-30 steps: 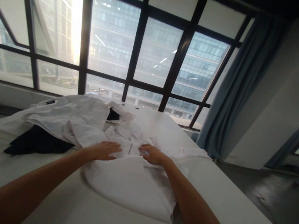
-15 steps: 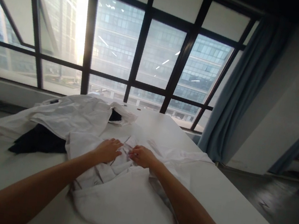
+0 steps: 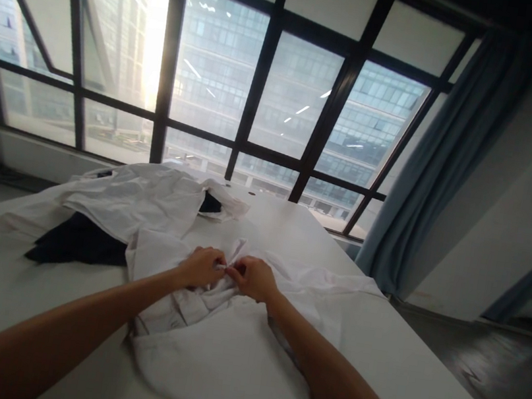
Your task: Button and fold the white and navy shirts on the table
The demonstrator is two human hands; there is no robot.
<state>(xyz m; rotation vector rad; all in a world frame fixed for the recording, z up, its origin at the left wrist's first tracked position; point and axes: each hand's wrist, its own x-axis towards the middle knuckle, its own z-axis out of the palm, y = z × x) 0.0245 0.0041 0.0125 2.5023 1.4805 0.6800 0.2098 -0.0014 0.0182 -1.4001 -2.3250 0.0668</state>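
Observation:
A white garment (image 3: 227,354), looking like a shirt, lies spread and rumpled on the white table (image 3: 403,353) in front of me. My left hand (image 3: 203,267) pinches its fabric near the upper middle. Close beside it, almost touching, my right hand (image 3: 251,277) pinches the same piece of cloth between thumb and fingers. A short flap of the cloth stands up just beyond my fingertips. One sleeve-like part stretches to the right across the table. Which exact part of the garment I hold is hidden by my fingers.
Farther off on the left of the table lies another crumpled white garment (image 3: 130,199), with dark navy cloth (image 3: 80,242) under it. Large black-framed windows (image 3: 216,65) stand behind the table. A blue curtain (image 3: 430,171) hangs at the right, past the table's edge.
Both hands have closed from a looser hold into a tight pinch and come nearer together. A flap of cloth has risen between them. The view has shifted slightly.

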